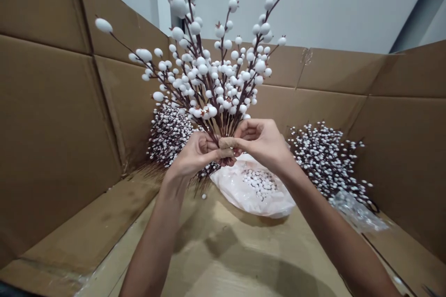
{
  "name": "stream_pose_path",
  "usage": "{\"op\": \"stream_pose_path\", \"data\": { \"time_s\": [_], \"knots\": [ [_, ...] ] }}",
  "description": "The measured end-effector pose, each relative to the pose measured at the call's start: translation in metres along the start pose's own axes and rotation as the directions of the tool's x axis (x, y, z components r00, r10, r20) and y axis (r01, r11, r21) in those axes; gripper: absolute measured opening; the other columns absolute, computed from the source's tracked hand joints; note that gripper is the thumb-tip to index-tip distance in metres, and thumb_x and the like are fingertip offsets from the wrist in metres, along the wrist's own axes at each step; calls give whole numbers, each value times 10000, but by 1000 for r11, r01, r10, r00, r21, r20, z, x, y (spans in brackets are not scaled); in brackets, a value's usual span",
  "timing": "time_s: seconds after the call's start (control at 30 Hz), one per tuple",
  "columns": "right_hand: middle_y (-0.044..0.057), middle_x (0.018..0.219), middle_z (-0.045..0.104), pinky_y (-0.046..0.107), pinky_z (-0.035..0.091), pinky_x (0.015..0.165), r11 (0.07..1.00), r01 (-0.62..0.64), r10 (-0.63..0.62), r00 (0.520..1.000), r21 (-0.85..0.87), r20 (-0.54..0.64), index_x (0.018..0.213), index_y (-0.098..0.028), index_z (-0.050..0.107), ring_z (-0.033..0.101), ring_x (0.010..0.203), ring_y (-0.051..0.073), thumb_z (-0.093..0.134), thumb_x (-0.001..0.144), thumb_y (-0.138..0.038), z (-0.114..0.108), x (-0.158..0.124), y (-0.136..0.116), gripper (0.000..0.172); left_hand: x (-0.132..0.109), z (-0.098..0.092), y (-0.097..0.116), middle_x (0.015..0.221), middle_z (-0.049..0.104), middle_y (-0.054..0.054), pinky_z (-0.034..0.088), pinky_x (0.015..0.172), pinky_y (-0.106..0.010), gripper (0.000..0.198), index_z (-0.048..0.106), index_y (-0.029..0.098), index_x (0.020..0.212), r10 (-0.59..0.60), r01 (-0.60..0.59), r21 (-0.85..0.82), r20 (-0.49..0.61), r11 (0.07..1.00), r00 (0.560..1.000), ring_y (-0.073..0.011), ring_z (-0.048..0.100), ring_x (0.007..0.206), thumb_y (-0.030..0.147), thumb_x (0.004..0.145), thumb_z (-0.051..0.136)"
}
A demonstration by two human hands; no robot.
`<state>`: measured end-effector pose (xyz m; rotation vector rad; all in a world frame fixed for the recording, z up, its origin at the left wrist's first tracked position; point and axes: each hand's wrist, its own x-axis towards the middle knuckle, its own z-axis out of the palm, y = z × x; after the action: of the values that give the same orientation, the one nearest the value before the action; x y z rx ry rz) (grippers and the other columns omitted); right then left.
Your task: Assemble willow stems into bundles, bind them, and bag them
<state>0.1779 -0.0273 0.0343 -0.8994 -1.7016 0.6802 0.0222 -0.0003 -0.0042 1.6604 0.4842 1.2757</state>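
A bunch of artificial berry stems [219,79] is held upright in front of me, its brown stems fanning out above my fingers with many white berries along them. My left hand [200,153] is closed around the gathered lower stems from the left. From the right, my right hand [256,141] pinches the same stems, thumb and fingertips pressed against them. Both thumbs lie close together at the front of the bunch. The stems' lower ends are mostly hidden behind my fingers.
A white plastic bag [237,188] with loose white berries lies behind my hands. Piles of berry stems rest at the left [167,134] and right [324,160], with crumpled clear plastic [358,211] by the right pile. Cardboard walls [52,116] surround the table. One loose berry [204,196] lies on it.
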Motion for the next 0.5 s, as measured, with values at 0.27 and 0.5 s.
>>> {"op": "stream_pose_path", "data": {
  "time_s": [0.27, 0.5],
  "knots": [
    [10, 537, 616, 241, 464, 473, 998, 61, -62, 998, 13, 7, 564, -166, 535, 597, 498, 129, 749, 616, -246, 8, 6, 11, 234, -4, 1, 14, 571, 719, -67, 566, 514, -235, 183, 691, 105, 593, -6, 11, 188, -29, 982, 1000, -195, 694, 545, 232, 584, 822],
    [-9, 530, 576, 216, 387, 459, 985, 93, -97, 995, -144, -16, 547, -174, 488, 537, 510, 104, 730, 629, -275, 13, 15, 15, 274, -4, -3, 7, 605, 724, -48, 583, 555, -239, 161, 712, 95, 667, -33, 48, 162, -94, 986, 995, -175, 692, 568, 218, 611, 800]
  ]
}}
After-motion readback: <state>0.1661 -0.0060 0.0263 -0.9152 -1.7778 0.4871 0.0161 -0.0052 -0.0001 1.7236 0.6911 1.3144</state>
